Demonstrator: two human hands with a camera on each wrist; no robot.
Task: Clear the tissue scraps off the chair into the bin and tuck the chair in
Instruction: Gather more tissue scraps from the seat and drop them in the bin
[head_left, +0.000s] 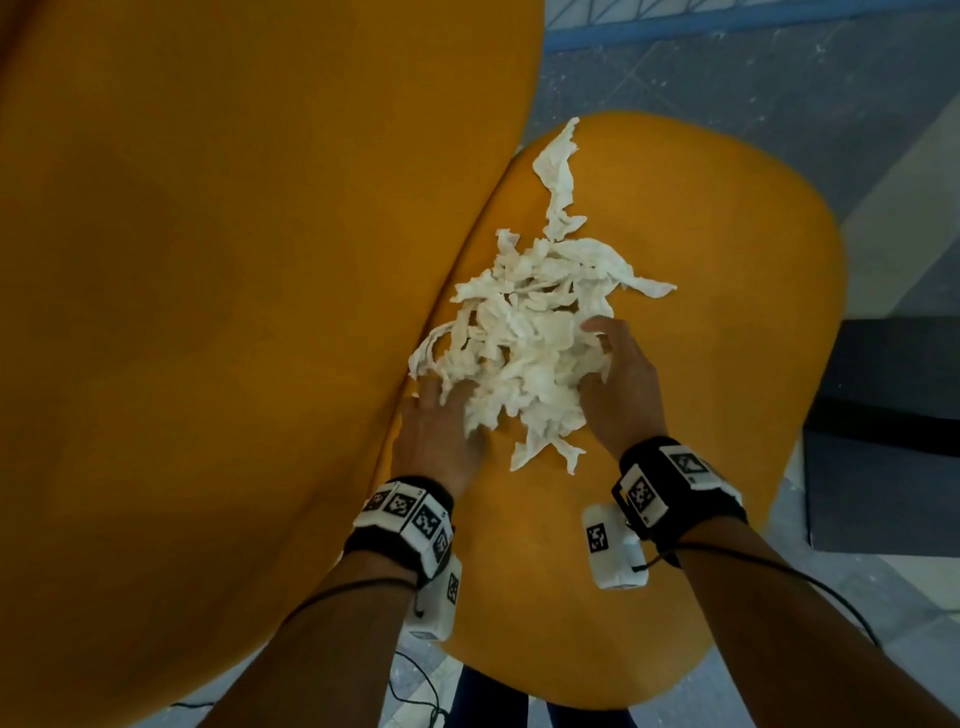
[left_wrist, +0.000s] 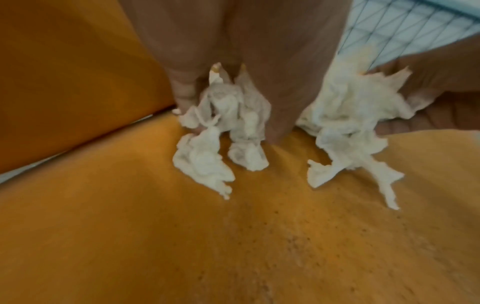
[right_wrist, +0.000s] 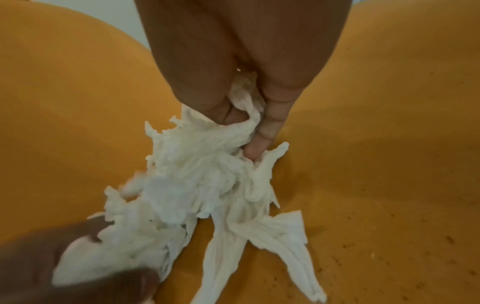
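Orange chair seat carries tissue scraps clutched by left hand and right hand; the 12 o'clock strip could be missed, being beyond either grip.

We see a grey speckled floor, a blue strip along its far edge, and a dark box standing at right.

An orange chair seat carries a loose heap of white tissue scraps, piled toward its left side beside the tall orange chair back. One long strip trails from the heap toward the far edge. The seat's fabric is flecked with small dark specks.
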